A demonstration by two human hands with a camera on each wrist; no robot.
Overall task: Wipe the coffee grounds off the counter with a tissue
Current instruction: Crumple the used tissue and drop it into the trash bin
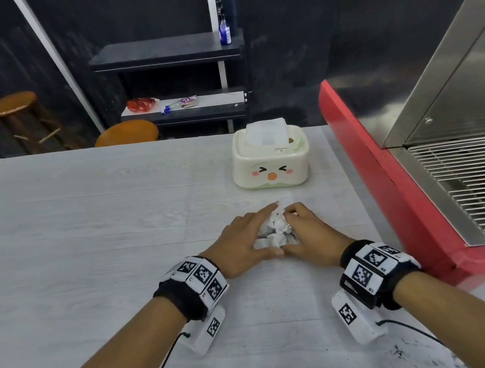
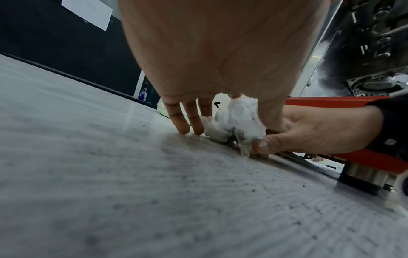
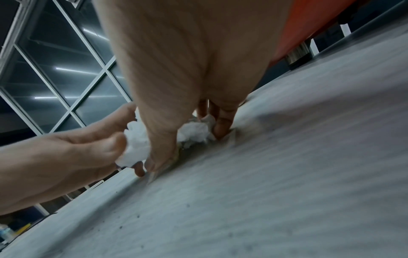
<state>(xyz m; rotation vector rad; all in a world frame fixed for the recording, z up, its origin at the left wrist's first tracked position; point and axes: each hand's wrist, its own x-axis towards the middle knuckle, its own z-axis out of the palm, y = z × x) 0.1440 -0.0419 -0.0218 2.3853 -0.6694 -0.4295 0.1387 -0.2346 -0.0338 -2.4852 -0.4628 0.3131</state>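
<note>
1. Both hands cupped a crumpled tissue [image 1: 275, 228] on the counter [image 1: 88, 233].
2. Left hand [image 1: 242, 242] lay with straight fingers touching the tissue at its 9 o'clock.
3. Right hand [image 1: 308, 230] curled around it at 3 o'clock.
4. Coffee grounds [image 1: 399, 351] dotted the counter at 5 o'clock.

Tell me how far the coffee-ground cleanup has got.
Done: a tissue is out of the tissue box and crumpled on the counter. In hand: the left hand and right hand gather the wad between them on the surface. Left: dark coffee grounds lie scattered near the counter's front edge, by the right forearm, untouched.
</note>
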